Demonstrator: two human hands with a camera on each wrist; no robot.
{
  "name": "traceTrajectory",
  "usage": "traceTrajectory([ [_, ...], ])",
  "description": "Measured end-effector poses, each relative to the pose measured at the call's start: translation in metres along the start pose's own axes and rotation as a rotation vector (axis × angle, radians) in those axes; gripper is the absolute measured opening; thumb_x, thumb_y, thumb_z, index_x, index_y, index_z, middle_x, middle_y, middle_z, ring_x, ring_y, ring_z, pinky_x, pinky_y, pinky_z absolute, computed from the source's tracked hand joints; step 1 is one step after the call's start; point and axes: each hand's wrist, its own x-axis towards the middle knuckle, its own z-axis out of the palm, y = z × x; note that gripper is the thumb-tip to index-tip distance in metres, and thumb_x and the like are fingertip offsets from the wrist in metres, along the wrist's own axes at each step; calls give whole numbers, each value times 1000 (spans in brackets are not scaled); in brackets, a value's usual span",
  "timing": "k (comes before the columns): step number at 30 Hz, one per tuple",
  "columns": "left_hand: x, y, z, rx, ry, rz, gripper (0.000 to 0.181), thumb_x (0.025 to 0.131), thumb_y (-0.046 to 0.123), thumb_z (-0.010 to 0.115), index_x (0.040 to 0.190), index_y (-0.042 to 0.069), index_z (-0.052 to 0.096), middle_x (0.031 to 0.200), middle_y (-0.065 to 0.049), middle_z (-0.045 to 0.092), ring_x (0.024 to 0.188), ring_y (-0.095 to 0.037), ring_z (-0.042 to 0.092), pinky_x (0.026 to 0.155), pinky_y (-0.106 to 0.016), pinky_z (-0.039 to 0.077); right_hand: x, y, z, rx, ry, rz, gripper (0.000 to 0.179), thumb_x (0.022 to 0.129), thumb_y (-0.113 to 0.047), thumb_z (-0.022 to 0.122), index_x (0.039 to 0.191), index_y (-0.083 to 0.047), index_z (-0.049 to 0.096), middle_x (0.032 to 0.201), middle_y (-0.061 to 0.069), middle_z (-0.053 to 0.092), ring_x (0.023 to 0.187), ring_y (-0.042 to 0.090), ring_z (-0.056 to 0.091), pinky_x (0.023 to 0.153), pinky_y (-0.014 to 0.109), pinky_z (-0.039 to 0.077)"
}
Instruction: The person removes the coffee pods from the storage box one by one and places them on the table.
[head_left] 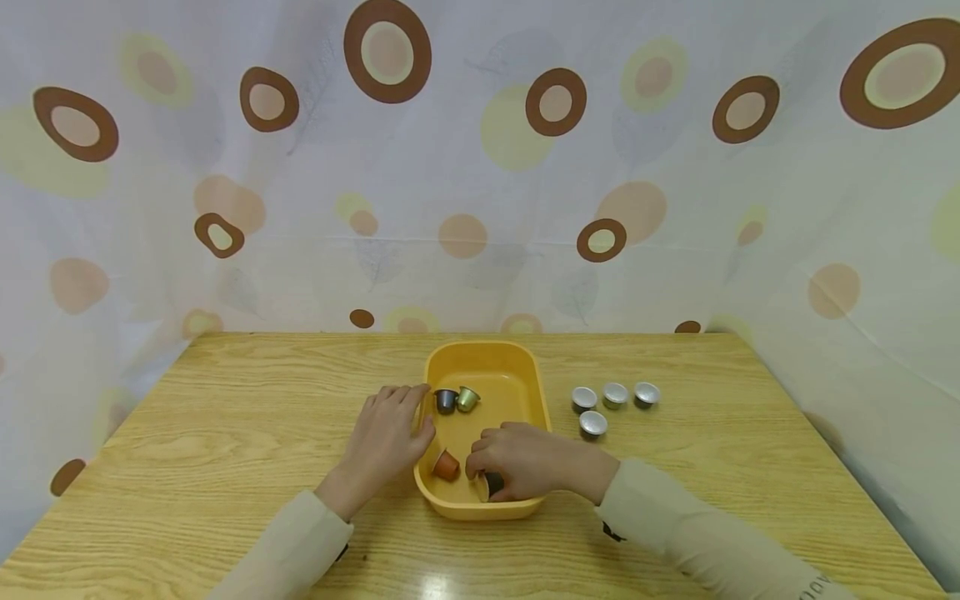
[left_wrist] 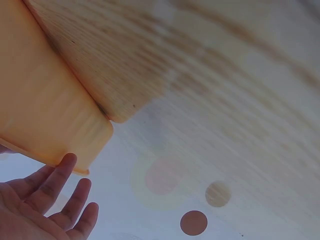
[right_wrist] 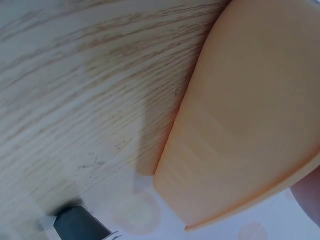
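Observation:
A yellow plastic box (head_left: pixel 487 510) stands on the wooden table. My left hand (head_left: pixel 386 433) rests at its left rim; in the left wrist view the loosely extended, spread fingers (left_wrist: pixel 65 165) touch the box's outer wall. Reaching over the right side, my right hand (head_left: pixel 521 460) holds a dark coffee capsule (head_left: pixel 494 483) low in the near right corner, partly covered by the fingers. Also inside lie an orange capsule (head_left: pixel 446 466) near the left hand, a dark grey capsule (head_left: pixel 446 402) and a green capsule (head_left: pixel 468 399), the last two side by side.
Right of the box, several capsules stand with silver lids up: one dark capsule (head_left: pixel 583 399), one greenish capsule (head_left: pixel 615 395), another dark capsule (head_left: pixel 646 394) and a nearer capsule (head_left: pixel 592 425). A patterned cloth (head_left: pixel 465 167) hangs behind the table (head_left: pixel 247 433) and at its sides.

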Motion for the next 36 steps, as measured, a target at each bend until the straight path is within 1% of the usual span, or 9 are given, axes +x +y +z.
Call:
traceTrajectory([
  [6,0,0,0,6,1,2,38,83,26,59,118,9,59,108,-7,65,100,-27,57,85,-43,46,1,-1,1,-11,7,-15,23,78,-38,69,95,-23,64,90,-13,61,79,2,50,67,19,41],
  [10,0,1,-1,-5,-12,-11,38,83,26,59,119,10,58,109,-7,65,102,-27,56,86,-43,45,2,0,2,-14,16,-12,20,79,-38,68,92,-23,63,85,-13,59,76,2,47,64,19,38],
  [14,0,1,-1,-19,-25,-25,38,84,25,59,119,11,58,111,-7,64,103,-27,56,87,-42,44,1,1,2,0,40,1,18,78,-37,68,87,-23,61,80,-13,55,73,2,45,61,19,33],
  [18,0,1,-2,-27,-28,-24,38,84,25,60,119,10,58,110,-7,64,102,-27,56,87,-43,45,-1,3,2,21,62,19,18,77,-34,69,88,-23,60,78,-13,52,73,2,44,61,18,31],
  [21,0,1,-2,-28,-25,-15,38,84,25,60,119,10,58,109,-8,64,102,-27,56,86,-43,45,-3,5,1,35,84,21,18,76,-30,69,89,-22,60,79,-12,52,73,2,45,61,19,33],
  [25,0,0,-2,-28,-18,-2,38,84,25,59,119,9,58,109,-7,65,102,-27,56,86,-42,45,-7,7,0,47,112,22,21,76,-26,69,95,-20,62,86,-10,56,78,5,50,66,22,39],
  [30,0,-2,-2,-27,-10,15,37,85,26,58,118,10,59,109,-7,65,102,-26,56,86,-42,45,-11,10,-1,71,95,63,30,76,-24,68,105,-20,63,97,-8,60,90,7,54,75,27,44],
  [33,0,-3,-2,-28,-11,27,37,85,26,57,118,10,59,109,-7,65,101,-26,57,86,-42,46,-13,12,-2,89,96,79,31,76,-23,69,106,-19,63,99,-8,60,92,8,55,79,29,46],
  [36,1,-4,-3,-30,-11,41,37,86,26,57,118,10,59,108,-7,65,101,-26,57,86,-42,46,-16,15,-3,92,119,77,31,76,-22,69,106,-17,64,99,-6,60,92,9,56,80,30,47],
])
